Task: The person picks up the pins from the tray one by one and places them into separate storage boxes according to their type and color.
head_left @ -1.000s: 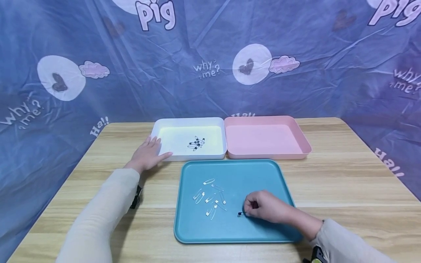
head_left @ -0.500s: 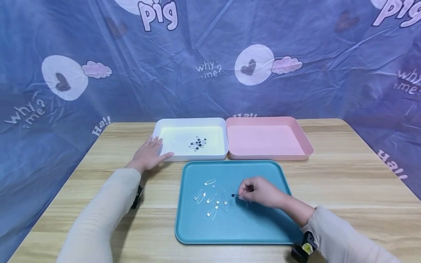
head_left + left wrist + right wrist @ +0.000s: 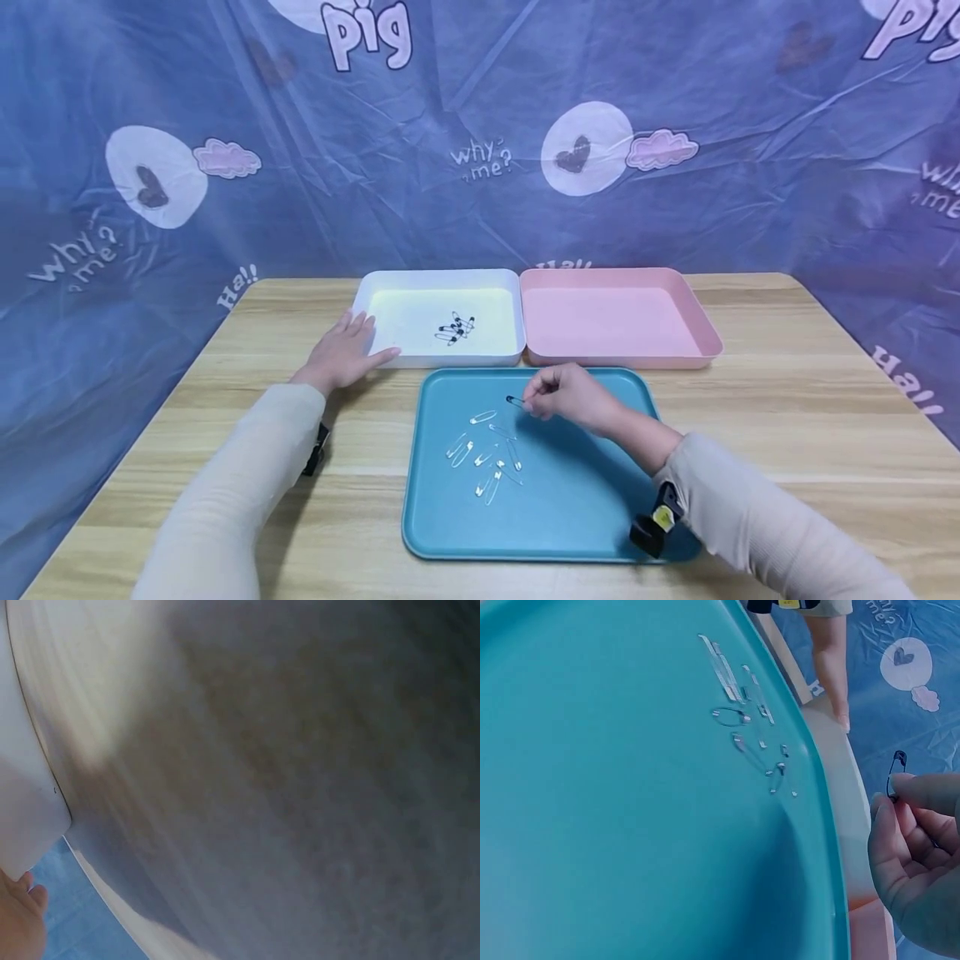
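Observation:
Between thumb and fingertips, my right hand (image 3: 573, 398) pinches a black safety pin (image 3: 514, 401), held over the far part of the teal tray (image 3: 585, 517). The right wrist view shows that black safety pin (image 3: 897, 771) upright, its dark head pointing away from the fingers. Several silver safety pins (image 3: 483, 458) lie scattered on the tray's left half. At the near left corner of the white box (image 3: 450, 361), my left hand (image 3: 341, 350) rests with fingers spread over the rim. Inside that box is a small heap of black safety pins (image 3: 454, 329).
A pink box (image 3: 622, 317) stands against the white box's right side, with nothing inside. Both boxes sit just beyond the tray on a wooden table (image 3: 780, 400). Behind the table hangs a blue printed cloth (image 3: 390, 167).
My right hand has lifted the black safety pin from the tray's near right area and carried it forward and left toward the white box. The left hand stays at the box.

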